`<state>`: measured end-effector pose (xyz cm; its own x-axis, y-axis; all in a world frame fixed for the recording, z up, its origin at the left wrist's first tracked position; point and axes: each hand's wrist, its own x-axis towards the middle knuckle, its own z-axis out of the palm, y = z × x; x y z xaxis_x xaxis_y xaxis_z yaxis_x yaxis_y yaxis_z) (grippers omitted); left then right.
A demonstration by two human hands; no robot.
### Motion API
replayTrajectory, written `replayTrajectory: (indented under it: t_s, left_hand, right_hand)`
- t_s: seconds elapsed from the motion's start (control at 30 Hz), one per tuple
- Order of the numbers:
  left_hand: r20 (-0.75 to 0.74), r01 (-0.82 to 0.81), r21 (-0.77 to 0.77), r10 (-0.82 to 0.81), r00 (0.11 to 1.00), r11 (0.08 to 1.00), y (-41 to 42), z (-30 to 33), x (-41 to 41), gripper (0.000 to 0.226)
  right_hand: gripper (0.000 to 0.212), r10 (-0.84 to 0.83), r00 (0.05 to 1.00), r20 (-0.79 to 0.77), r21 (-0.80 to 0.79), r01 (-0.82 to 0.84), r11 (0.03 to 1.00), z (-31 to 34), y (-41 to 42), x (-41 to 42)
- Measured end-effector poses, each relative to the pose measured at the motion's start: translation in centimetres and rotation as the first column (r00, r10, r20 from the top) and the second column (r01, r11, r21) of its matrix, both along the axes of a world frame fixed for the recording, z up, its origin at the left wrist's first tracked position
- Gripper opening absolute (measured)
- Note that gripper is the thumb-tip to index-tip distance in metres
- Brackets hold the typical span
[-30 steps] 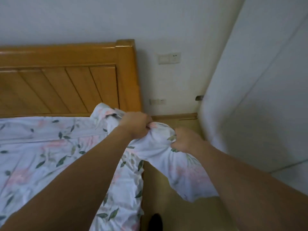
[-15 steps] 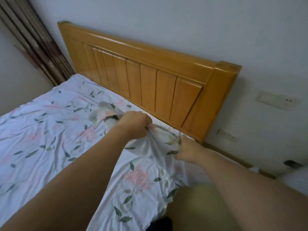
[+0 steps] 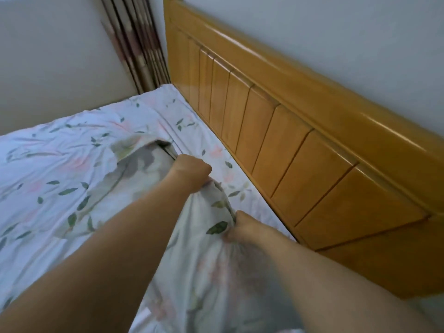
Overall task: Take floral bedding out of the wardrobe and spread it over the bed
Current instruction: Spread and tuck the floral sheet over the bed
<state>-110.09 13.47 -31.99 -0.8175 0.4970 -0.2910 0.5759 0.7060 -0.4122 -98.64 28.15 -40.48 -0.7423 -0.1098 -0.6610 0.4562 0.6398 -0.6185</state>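
The floral bedding (image 3: 60, 179), white with pink flowers and green leaves, lies spread over the bed up to the wooden headboard (image 3: 283, 131). My left hand (image 3: 192, 173) is closed on a raised fold of the bedding near the headboard. My right hand (image 3: 242, 228) pinches the same fold a little nearer to me, fingers buried in the cloth. Between the two hands the fabric is bunched and lifted off the bed. Left of my left hand the cloth gapes open and shows a greyer inner side (image 3: 141, 164).
A striped curtain (image 3: 137, 44) hangs in the far corner beside a pale wall (image 3: 48, 56). The headboard stands against the wall (image 3: 336, 32) on the right. The bed's near corner lies under my forearms.
The view has swung left, from the bed's corner and the floor by the wardrobe to the bed and the curtain. Both hands keep their grip on the same fold, now over the mattress.
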Motion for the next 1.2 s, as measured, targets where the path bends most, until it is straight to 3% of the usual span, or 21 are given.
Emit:
replayTrajectory:
  t_s: [0.1, 0.2, 0.37, 0.5, 0.67, 0.83, 0.93, 1.07, 1.2]
  left_hand:
    - [0.082, 0.018, 0.011, -0.019, 0.996, 1.000, 2.2, -8.0, -4.1, 0.024]
    - [0.151, 0.005, 0.029, -0.009, 0.988, 1.000, 3.8, -16.6, -7.4, 0.021]
    - [0.066, 0.031, 0.128, -0.040, 0.997, 0.991, 9.1, -27.2, -11.6, 0.028]
    - [0.093, -0.024, 0.203, 0.005, 0.996, 0.979, 13.8, -30.7, -13.7, 0.034]
    - [0.154, -0.075, 0.211, 0.043, 0.987, 0.974, 17.5, -34.1, -15.1, 0.028]
    - [-0.059, 0.046, 0.496, -0.019, 0.998, 0.867, 18.3, -38.2, -14.6, 0.035]
    - [-0.043, -0.123, 0.461, 0.160, 0.986, 0.879, 18.3, -40.3, -13.5, 0.052]
    - [-0.049, -0.432, 0.503, 0.523, 0.851, 0.749, 18.9, -40.9, -12.9, 0.071]
    - [0.240, -0.490, 0.369, 0.428, 0.871, 0.790, 17.6, -42.0, -13.9, 0.074]
  right_hand:
    - [0.047, 0.028, 0.998, 0.047, 0.013, -0.029, 0.999, -7.4, 2.5, -4.2]
    - [0.030, 0.056, 0.998, 0.027, 0.069, -0.058, 0.996, -14.7, 5.7, -7.0]
    - [0.027, 0.054, 0.998, 0.032, 0.089, -0.056, 0.994, -22.4, 11.7, -11.6]
    - [0.033, -0.055, 0.984, 0.170, 0.127, 0.034, 0.991, -25.7, 14.8, -13.5]
    - [0.033, -0.097, 0.994, 0.049, 0.250, 0.082, 0.965, -29.3, 16.1, -13.0]
    - [0.040, -0.253, 0.966, -0.060, 0.241, 0.260, 0.935, -30.8, 16.8, -12.2]
    - [0.032, -0.245, 0.967, -0.069, 0.273, 0.255, 0.928, -31.6, 17.2, -11.3]
    - [0.035, -0.310, 0.950, -0.034, 0.164, 0.311, 0.936, -32.5, 17.7, -11.2]
    - [0.053, -0.381, 0.892, 0.245, 0.022, 0.387, 0.922, -32.9, 18.7, -10.5]
